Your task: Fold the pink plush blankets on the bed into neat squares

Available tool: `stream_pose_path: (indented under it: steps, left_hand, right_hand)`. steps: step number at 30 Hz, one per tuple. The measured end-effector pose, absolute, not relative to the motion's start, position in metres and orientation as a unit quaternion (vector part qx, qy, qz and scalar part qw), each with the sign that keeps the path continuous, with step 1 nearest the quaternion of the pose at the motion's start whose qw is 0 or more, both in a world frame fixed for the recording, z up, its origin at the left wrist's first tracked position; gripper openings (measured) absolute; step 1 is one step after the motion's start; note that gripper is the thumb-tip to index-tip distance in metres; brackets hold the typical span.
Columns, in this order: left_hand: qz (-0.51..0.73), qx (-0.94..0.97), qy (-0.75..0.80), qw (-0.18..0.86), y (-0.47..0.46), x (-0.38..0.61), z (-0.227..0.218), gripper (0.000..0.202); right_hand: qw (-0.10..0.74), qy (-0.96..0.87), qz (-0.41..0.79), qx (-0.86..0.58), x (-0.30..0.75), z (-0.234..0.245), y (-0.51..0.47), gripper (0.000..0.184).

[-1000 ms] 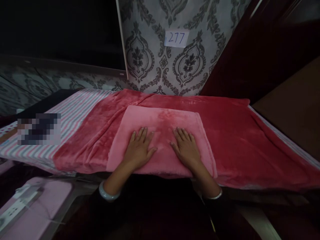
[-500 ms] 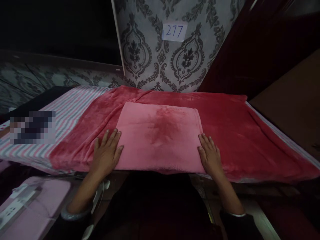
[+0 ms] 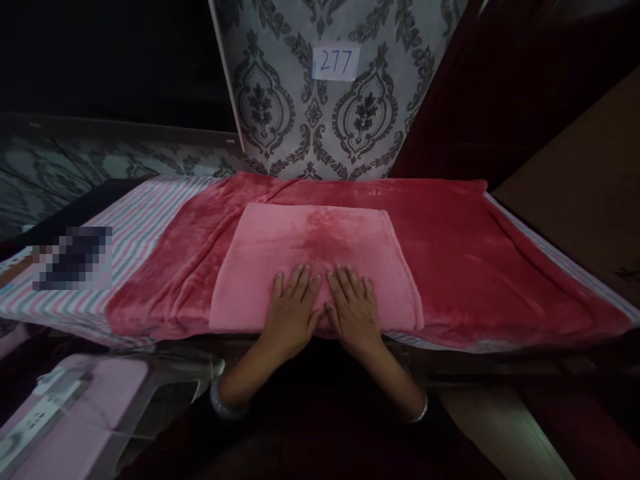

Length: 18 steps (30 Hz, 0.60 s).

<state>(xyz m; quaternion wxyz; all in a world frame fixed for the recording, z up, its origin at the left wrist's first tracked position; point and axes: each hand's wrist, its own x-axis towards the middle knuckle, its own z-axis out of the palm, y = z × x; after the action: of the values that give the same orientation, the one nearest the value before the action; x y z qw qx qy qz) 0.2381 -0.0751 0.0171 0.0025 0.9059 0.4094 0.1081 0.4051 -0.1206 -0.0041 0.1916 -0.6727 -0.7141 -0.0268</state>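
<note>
- Lower left: power strip (image 3: 37,420) on pink stool (image 3: 107,393), just off the covered desk's near edge.
- Left: pixelated item (image 3: 73,259), can't tell what, on striped cloth (image 3: 145,213); dark screen (image 3: 115,60) upper left.
- Left of center: creased red blanket (image 3: 180,267) over striped cloth; a band of it borders the folded pink cloth's left edge.
- Center: folded pink cloth (image 3: 270,233) flat on red blanket, near edge along the blanket's front edge, red strip behind far edge.
- Left hand (image 3: 294,313): palm down on pink cloth, fingers spread, grasping nothing.
- Right hand (image 3: 354,310): same, flat, released; thumbs close together, pink margin either side.
- Right: wide, smoother red stretch, most side room; brown panel (image 3: 590,180) bounds far right.
</note>
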Motion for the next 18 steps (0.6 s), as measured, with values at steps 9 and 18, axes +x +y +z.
stream_pose_path:
  steps: [9, 18]
  left_hand:
    - [0.181, 0.903, 0.385, -0.06, -0.068, 0.222, -0.002, 0.064]
    - [0.222, 0.873, 0.421, -0.107, -0.057, 0.16, -0.011, 0.067]
  right_hand:
    - [0.212, -0.724, -0.119, -0.646, 0.416, -0.021, -0.126, 0.06]
    - [0.212, -0.687, -0.15, -0.679, 0.457, -0.027, -0.142, 0.069]
